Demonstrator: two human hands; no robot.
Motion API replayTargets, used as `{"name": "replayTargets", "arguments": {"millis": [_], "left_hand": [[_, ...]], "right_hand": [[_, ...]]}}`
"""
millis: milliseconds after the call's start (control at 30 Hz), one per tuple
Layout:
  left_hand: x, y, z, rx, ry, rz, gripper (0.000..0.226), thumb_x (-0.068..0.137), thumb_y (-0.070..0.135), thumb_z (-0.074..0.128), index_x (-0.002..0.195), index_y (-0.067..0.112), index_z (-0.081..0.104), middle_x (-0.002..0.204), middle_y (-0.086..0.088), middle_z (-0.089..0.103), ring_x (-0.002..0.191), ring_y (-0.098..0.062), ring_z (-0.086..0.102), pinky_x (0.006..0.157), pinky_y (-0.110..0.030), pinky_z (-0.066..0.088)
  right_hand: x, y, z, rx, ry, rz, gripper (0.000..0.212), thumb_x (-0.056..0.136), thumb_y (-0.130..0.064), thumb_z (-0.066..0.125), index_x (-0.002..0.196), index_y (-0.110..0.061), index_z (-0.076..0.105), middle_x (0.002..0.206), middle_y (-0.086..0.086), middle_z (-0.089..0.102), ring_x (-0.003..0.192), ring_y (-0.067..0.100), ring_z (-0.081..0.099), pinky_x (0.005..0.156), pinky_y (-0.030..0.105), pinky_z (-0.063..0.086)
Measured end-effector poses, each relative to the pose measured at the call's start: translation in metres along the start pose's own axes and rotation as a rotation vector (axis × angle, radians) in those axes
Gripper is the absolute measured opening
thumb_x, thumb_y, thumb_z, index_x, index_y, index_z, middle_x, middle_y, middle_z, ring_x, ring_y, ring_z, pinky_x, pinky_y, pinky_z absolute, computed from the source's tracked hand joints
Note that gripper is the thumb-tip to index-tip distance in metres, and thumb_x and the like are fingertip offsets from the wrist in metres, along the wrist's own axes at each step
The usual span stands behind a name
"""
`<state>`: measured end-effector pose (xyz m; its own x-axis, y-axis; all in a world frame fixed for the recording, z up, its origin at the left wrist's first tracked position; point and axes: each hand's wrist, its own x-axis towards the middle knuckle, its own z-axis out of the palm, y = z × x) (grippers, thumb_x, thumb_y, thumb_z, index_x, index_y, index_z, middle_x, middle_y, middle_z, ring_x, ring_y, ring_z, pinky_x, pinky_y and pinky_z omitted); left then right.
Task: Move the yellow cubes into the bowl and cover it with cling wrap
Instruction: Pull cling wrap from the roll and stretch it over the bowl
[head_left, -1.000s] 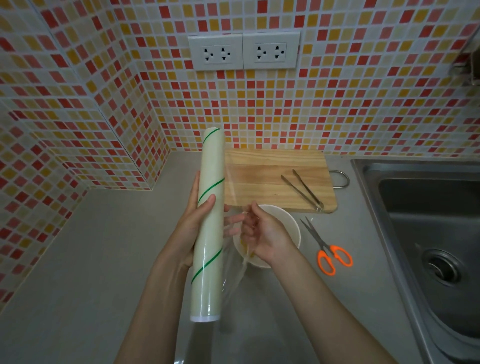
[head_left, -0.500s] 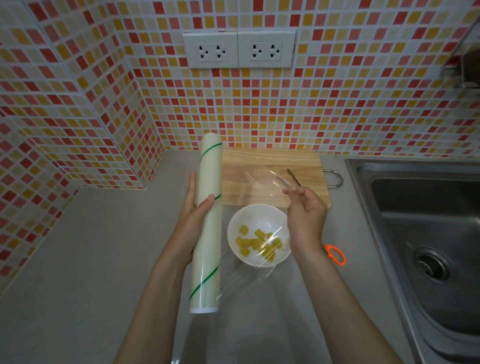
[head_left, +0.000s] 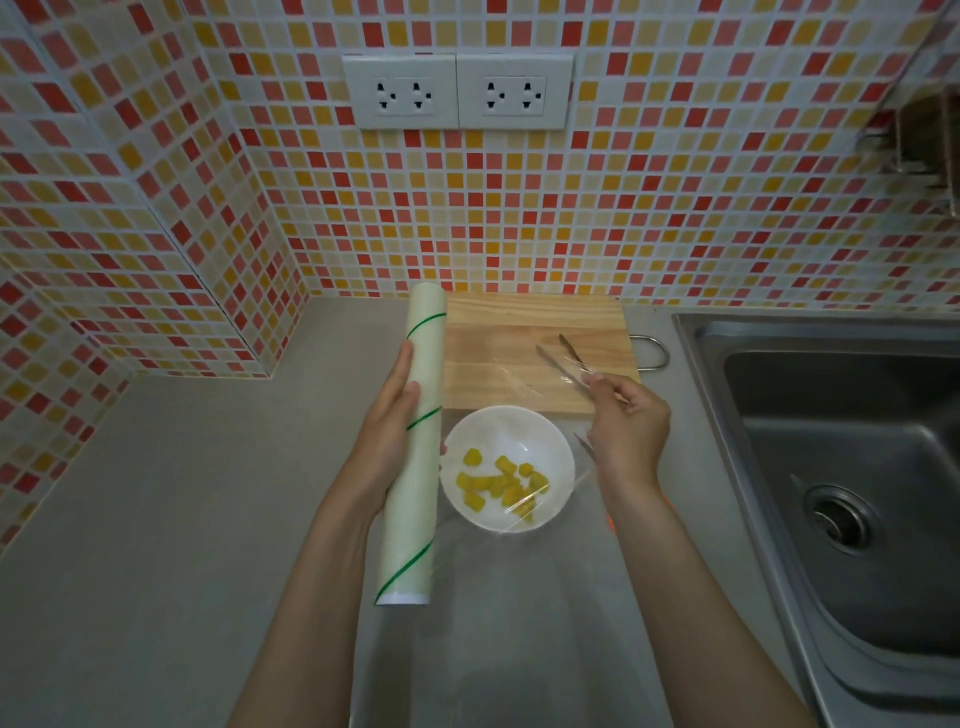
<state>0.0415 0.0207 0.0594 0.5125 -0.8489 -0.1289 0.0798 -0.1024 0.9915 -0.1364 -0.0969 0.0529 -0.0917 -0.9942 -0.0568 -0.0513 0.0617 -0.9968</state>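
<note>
A white bowl (head_left: 556, 451) stands on the grey counter with several yellow cubes (head_left: 501, 480) inside. My left hand (head_left: 387, 441) grips a long pale cling wrap roll (head_left: 415, 457) with green stripes, held upright just left of the bowl. My right hand (head_left: 626, 421) pinches the free edge of the clear film (head_left: 524, 384), to the right of the bowl. The transparent sheet stretches from the roll across and above the bowl toward my right hand.
A wooden cutting board (head_left: 519, 338) lies behind the bowl with metal tongs (head_left: 563, 356) on it. Scissors (head_left: 584, 444) are mostly hidden under my right arm. A steel sink (head_left: 841, 467) fills the right side. Tiled walls close the back and left.
My right hand has drawn the film's edge rightward from over the bowl, unrolling a wider sheet. The bowl and cubes came into view. The roll stays in my left hand.
</note>
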Motion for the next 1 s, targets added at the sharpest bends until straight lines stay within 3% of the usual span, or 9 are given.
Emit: {"name": "replayTargets", "arguments": {"millis": [100,200,333,400,500,667,867,933,1000], "left_hand": [[0.006,-0.012,-0.005,0.244,0.020,0.096,0.047,0.101,0.024,0.034,0.140,0.050,0.030,0.145,0.025,0.027,0.136,-0.006,0.035,0.107,-0.021,0.029],[0.003,-0.025,-0.006,0.411,0.024,0.131,0.047,0.100,0.024,0.037,0.144,0.039,0.028,0.141,0.026,0.028,0.134,0.002,0.028,0.098,0.000,0.019],[-0.001,-0.047,-0.010,0.565,0.079,0.130,0.048,0.101,0.022,0.037,0.146,0.032,0.027,0.135,-0.010,0.049,0.130,-0.019,0.040,0.098,-0.018,0.026],[-0.003,-0.053,-0.010,0.608,0.100,0.105,0.048,0.100,0.025,0.037,0.146,0.035,0.025,0.118,-0.018,0.053,0.114,-0.020,0.047,0.089,-0.015,0.027],[-0.006,-0.061,-0.007,0.644,0.115,0.085,0.047,0.100,0.031,0.035,0.144,0.043,0.024,0.105,-0.011,0.047,0.084,0.008,0.044,0.079,-0.013,0.027],[-0.012,-0.080,-0.004,0.668,0.146,0.057,0.046,0.098,0.038,0.035,0.134,0.061,0.018,0.105,-0.006,0.044,0.084,0.014,0.045,0.083,-0.020,0.031],[-0.015,-0.082,0.003,0.755,0.190,0.037,0.043,0.097,0.046,0.029,0.132,0.068,0.017,0.106,0.003,0.036,0.080,-0.014,0.054,0.077,-0.028,0.039],[-0.015,-0.081,0.007,0.805,0.199,0.020,0.043,0.097,0.047,0.026,0.136,0.063,0.019,0.107,0.002,0.035,0.078,-0.018,0.054,0.075,-0.030,0.041],[-0.015,-0.080,0.010,0.863,0.203,0.009,0.044,0.097,0.046,0.024,0.139,0.058,0.019,0.108,0.001,0.034,0.074,-0.021,0.052,0.072,-0.030,0.041]], "right_hand": [[0.003,0.011,-0.006,-0.043,0.016,0.008,0.014,0.080,-0.021,0.064,0.070,-0.027,0.072,0.052,-0.010,0.054,0.053,0.012,0.047,0.067,0.043,0.052],[0.002,0.024,-0.011,-0.104,0.022,0.030,0.011,0.080,-0.020,0.064,0.075,-0.020,0.073,0.050,-0.008,0.054,0.050,0.013,0.046,0.063,0.041,0.049],[-0.001,0.037,-0.014,-0.163,0.005,0.033,0.013,0.082,-0.016,0.063,0.073,-0.022,0.071,0.055,-0.006,0.058,0.053,0.012,0.052,0.069,0.043,0.053],[-0.003,0.042,-0.015,-0.162,0.004,0.045,0.014,0.081,-0.016,0.064,0.071,-0.023,0.069,0.057,-0.006,0.061,0.053,0.012,0.053,0.067,0.041,0.053],[-0.001,0.052,-0.016,-0.188,0.002,0.067,0.012,0.082,-0.014,0.063,0.075,-0.012,0.072,0.063,0.005,0.067,0.057,0.017,0.057,0.066,0.043,0.054],[0.000,0.070,-0.020,-0.201,-0.023,0.071,0.017,0.084,-0.012,0.061,0.078,-0.002,0.073,0.071,0.014,0.071,0.064,0.016,0.058,0.066,0.031,0.047],[-0.007,0.079,-0.019,-0.277,-0.099,-0.025,0.014,0.088,-0.008,0.057,0.096,-0.003,0.067,0.089,0.010,0.070,0.081,0.016,0.060,0.075,0.027,0.044],[-0.011,0.080,-0.018,-0.344,-0.161,-0.119,0.028,0.090,-0.007,0.052,0.117,-0.011,0.059,0.096,0.003,0.066,0.087,0.012,0.058,0.076,0.025,0.043],[-0.012,0.078,-0.018,-0.419,-0.263,-0.210,0.044,0.091,-0.005,0.047,0.131,-0.022,0.052,0.081,0.000,0.066,0.072,0.011,0.057,0.067,0.025,0.042]]}}
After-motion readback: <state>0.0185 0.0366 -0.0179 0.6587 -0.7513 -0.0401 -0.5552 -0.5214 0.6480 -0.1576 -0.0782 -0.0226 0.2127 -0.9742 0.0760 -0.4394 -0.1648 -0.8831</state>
